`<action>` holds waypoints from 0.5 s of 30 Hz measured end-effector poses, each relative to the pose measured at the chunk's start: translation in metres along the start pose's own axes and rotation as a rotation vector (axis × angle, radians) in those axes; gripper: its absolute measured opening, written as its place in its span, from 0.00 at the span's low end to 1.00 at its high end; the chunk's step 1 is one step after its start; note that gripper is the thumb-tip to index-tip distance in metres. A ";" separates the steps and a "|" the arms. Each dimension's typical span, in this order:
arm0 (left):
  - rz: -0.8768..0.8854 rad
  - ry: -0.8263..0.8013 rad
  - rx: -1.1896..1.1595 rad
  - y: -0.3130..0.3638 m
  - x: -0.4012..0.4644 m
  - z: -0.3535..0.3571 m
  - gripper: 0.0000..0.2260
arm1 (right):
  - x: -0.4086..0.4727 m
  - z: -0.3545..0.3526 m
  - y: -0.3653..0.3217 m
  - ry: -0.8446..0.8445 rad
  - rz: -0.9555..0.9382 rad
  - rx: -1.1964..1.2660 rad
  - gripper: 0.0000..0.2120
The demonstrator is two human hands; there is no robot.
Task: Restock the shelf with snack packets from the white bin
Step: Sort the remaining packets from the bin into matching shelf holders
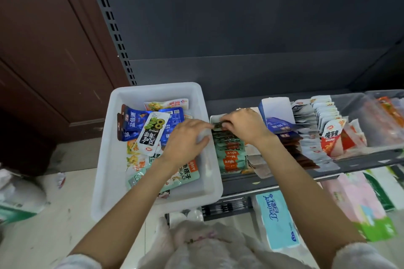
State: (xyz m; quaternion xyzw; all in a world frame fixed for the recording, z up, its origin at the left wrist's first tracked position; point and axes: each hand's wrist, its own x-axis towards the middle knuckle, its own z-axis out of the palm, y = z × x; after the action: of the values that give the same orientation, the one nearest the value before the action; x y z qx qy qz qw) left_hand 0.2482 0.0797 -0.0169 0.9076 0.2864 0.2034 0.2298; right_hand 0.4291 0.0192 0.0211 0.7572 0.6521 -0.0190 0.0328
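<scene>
- The right hand (pixel 242 125) had its fingers (pixel 227 119) curled down onto the back end of a row of green-and-orange packets (pixel 230 155) on the shelf (pixel 284 178), pinching the rearmost one.
- The left hand (pixel 185 140) reached across the right rim of the white bin (pixel 131 181); its fingers (pixel 204 125) lay nearly straight, their tips touching the same dark packet edge, the thumb resting on the bin's rim.
- The bin sat at the left end of the shelf, overhanging its front edge, and held loose snack packets: blue ones (pixel 133 125), a white one (pixel 152 134) on top, yellow and pale green ones beneath.
- To the right of the green row stood more rows: blue-and-red packets (pixel 284 135), grey ones (pixel 310 137), white ones, then clear trays (pixel 376 120) of red and orange packets.
- The shelf was dark grey metal with a dark back panel (pixel 240 17) and a slotted upright (pixel 109 24) at its left.
- Below it lay a pack of tissue (pixel 275 218) and pink and green packages (pixel 360 201).
- Left of the unit were a brown wooden door (pixel 43 39) and a pale tiled floor (pixel 54 214) with bags on it.
</scene>
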 end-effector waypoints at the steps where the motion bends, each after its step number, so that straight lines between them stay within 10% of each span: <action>1: -0.059 0.083 -0.028 -0.007 -0.007 -0.006 0.11 | -0.006 -0.001 -0.003 0.071 0.009 0.071 0.14; 6: -0.397 -0.077 0.075 -0.058 -0.043 -0.018 0.17 | -0.033 -0.003 -0.061 0.490 -0.032 0.419 0.10; 15: -0.419 -0.545 0.385 -0.072 -0.062 0.003 0.35 | 0.003 0.072 -0.140 -0.254 -0.084 -0.005 0.23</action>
State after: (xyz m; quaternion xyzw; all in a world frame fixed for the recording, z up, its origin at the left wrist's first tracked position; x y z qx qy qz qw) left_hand 0.1725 0.0930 -0.0727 0.8768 0.4268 -0.1538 0.1594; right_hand 0.2923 0.0371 -0.0545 0.7205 0.6741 -0.1144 0.1160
